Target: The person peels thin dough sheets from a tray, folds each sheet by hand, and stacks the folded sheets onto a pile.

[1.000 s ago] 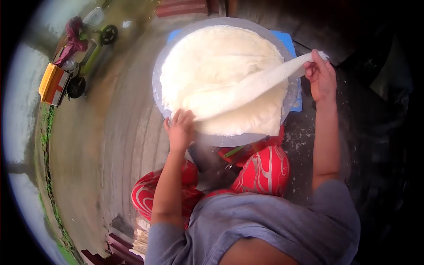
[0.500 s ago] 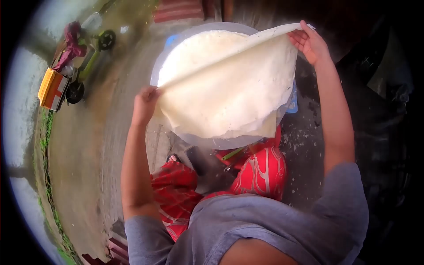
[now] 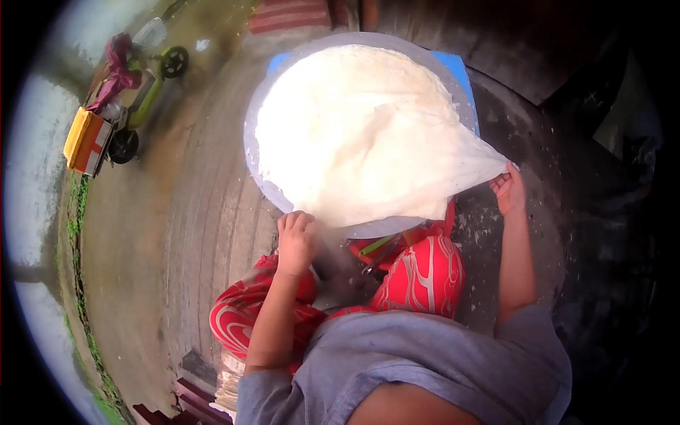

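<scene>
A round stack of thin cream-coloured sheets [image 3: 312, 92], like flat dough, lies on a round grey tray [image 3: 256, 145]. The top sheet [image 3: 404, 170] is peeled back toward me and overhangs the near side. My right hand [image 3: 508, 190] pinches its right corner, which is stretched to a point beyond the tray's rim. At the near left edge, my left hand [image 3: 296, 241] is closed on the sheet, fingers curled with the knuckles up. The middle of the sheet still rests over the stack with soft wrinkles.
Under the tray is a blue support [image 3: 457, 71]. My knees in red patterned trousers [image 3: 425, 276] are close below it, with a green-handled tool [image 3: 374, 246] between them. A green scooter [image 3: 145, 99] with an orange-and-white box [image 3: 88, 142] stands at the left.
Both hands have come down toward my body, drawing the sheet's far edge nearer. More of the stack's surface now shows. The left hand also moved right.
</scene>
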Demonstrator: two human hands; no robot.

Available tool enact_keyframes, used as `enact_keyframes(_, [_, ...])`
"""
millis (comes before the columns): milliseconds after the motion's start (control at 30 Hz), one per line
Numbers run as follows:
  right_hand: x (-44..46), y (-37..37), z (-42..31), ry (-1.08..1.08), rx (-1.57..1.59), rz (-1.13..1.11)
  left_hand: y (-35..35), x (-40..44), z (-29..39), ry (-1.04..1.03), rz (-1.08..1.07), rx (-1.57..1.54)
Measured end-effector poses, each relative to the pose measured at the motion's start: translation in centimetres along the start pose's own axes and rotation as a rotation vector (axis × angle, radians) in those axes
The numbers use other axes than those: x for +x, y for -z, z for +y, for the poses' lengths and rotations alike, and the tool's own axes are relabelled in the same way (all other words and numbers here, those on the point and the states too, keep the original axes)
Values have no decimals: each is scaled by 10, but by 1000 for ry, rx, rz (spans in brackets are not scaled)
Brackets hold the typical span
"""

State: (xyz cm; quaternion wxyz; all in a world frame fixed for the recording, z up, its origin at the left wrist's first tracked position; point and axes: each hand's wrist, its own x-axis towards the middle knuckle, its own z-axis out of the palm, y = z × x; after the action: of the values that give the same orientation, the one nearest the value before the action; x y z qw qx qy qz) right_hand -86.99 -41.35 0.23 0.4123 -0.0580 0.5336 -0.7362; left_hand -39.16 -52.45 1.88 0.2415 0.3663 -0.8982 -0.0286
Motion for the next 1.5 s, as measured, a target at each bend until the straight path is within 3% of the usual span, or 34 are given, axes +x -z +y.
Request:
enact_keyframes(67, [-7,16,9,-1,5,51,-32,-31,4,-3,-178,18])
enact_keyframes(167, [-12,24,18,-31,86,40,-17,-20,35,139,-58,149])
enact_keyframes(300, [-25,3,22,-100,126,-3,-15,-22,28,409,-204,-55])
enact_keyframes(433, [-19,6,33,-137,-115,85,-23,-24,14,461,-161,-129])
enact_keyframes(467, [-16,10,36,-153,-212,116,-19,-23,23,441,-226,134])
enact_keyframes(500, [-18,8,32,-153,-211,121,-12,-19,27,437,-229,133])
enact_keyframes(567, [-27,-8,16,-69,-170,51,-5,-13,29,116,-241,443])
enact_keyframes(600, [-30,-15,5,-13,-151,18,-8,-15,18,114,-243,444])
enact_keyframes(667, [-39,-31,-24,76,-128,-86,-16,-18,-12,39,-237,316])
enact_keyframes(767, [-54,-65,-68,269,-20,-210,37,13,-14,234,-104,-128])
enact_keyframes(833, [-51,-77,-95,328,73,-244,67,31,-17,603,-30,-535])
enact_keyframes(933, [-50,-105,-126,294,41,-353,92,57,-44,603,-7,-767])
enact_keyframes(1033, [-27,-138,-127,217,-79,-265,90,80,-71,598,-91,-691])
enact_keyframes(1167, [18,-178,-119,104,-112,-350,61,112,-128,622,-195,-478])
enact_keyframes(1267, [37,-203,-114,181,-31,-405,62,140,-139,759,96,-604])
enact_keyframes(1300, [39,-208,-112,240,20,-441,64,143,-139,757,100,-605])
enact_keyframes(1367, [35,-200,-105,267,66,-474,65,143,-140,617,405,-791])
enact_keyframes(1433, [19,-185,-94,235,63,-443,62,126,-135,566,434,-732])
enact_keyframes(1500, [19,-154,-69,158,11,-392,45,100,-126,390,430,-541])
